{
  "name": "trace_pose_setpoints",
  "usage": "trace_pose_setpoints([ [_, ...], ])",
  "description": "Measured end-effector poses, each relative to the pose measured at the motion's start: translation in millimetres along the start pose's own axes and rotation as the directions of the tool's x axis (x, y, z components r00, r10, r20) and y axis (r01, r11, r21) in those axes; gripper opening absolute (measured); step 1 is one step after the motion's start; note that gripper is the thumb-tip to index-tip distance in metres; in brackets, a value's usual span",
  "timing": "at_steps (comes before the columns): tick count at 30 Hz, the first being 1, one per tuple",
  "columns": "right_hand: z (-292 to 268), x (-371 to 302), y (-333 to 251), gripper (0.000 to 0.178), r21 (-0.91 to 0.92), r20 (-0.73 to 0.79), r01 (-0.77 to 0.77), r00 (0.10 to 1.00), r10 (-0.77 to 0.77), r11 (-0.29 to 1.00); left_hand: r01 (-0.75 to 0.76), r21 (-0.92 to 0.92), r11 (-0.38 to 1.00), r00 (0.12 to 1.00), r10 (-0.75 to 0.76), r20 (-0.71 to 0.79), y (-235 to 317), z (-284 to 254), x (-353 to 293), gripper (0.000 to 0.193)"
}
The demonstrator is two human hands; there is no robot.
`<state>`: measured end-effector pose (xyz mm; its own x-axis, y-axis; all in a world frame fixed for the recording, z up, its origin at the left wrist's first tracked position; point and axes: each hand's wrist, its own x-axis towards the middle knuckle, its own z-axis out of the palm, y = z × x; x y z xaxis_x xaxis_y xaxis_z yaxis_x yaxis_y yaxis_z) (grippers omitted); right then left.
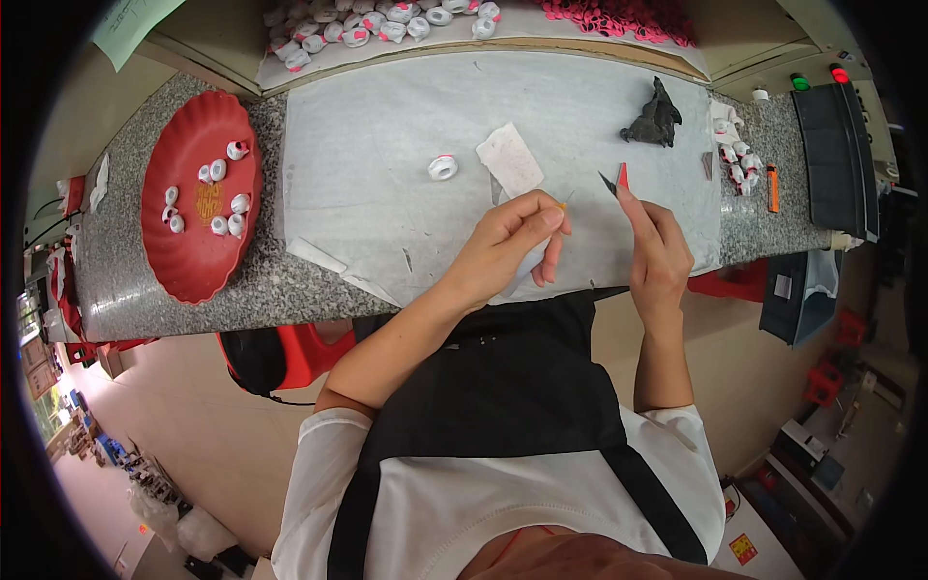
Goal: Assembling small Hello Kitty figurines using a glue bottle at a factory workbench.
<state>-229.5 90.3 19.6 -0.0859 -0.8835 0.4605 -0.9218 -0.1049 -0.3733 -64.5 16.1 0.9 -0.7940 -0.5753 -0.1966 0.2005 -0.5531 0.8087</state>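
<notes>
My left hand point(517, 237) is closed in a pinch over the middle of the white work sheet. A tiny orange-yellow bit point(563, 206) shows at its fingertips; its kind is too small to tell. To the right, my right hand point(662, 256) is closed around a small two-pointed tool point(623, 177), one point red and one dark, spread apart like tweezers or snips. A small white ring-shaped piece with a pink edge point(443, 168) lies left of a rectangular white pad point(510, 159), just beyond my left hand. Something pale is partly hidden below that hand.
A red scalloped tray point(159, 232) with several white pieces stands left on the granite counter. Beyond the sheet lie many white pieces point(396, 29) and pink pieces point(619, 17). A crumpled black lump point(654, 114), more small pieces point(742, 164) and an orange stick point(772, 188) are right.
</notes>
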Motion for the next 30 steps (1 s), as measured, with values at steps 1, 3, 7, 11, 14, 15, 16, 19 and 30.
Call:
trace_pose_setpoints([
  [1,-1,-2,0,0.041,0.015,0.006,0.071,0.997,-0.071,0.997,-0.001,-0.001,1.0,1.0,0.001,-0.003,-1,1,1,0.022],
  [3,2,-3,-2,0.041,0.016,0.03,0.103,0.994,-0.103,0.995,-0.013,-0.008,1.0,1.0,0.013,0.009,-2,1,1,0.025],
  [7,2,0,1,0.041,0.03,-0.025,-0.028,0.999,0.029,0.999,-0.08,0.074,0.994,0.997,0.08,-0.001,-4,0,1,0.026],
  [11,5,-6,-4,0.041,0.039,0.054,0.138,0.989,-0.14,0.99,-0.045,0.052,0.998,0.999,0.046,-0.009,1,2,1,0.027],
  [14,6,0,2,0.041,0.017,-0.04,-0.017,0.999,0.018,1.0,-0.027,0.055,0.998,0.999,0.028,-0.029,2,3,-1,0.025],
  [15,6,-1,2,0.041,0.018,-0.039,-0.015,0.999,0.016,1.0,-0.028,0.062,0.998,0.999,0.03,-0.034,2,3,-1,0.024],
  [16,6,-2,0,0.041,0.03,-0.001,0.041,0.999,-0.041,0.999,-0.029,0.062,0.998,0.999,0.031,-0.036,2,3,-1,0.024],
  [19,9,-3,-2,0.041,0.048,0.051,0.15,0.987,-0.152,0.988,-0.004,0.033,0.999,1.0,0.004,-0.019,1,1,-1,0.022],
  [30,7,-1,0,0.041,0.055,-0.037,0.058,0.998,-0.056,0.997,-0.057,0.074,0.996,0.998,0.058,-0.019,-1,0,-2,0.029],
])
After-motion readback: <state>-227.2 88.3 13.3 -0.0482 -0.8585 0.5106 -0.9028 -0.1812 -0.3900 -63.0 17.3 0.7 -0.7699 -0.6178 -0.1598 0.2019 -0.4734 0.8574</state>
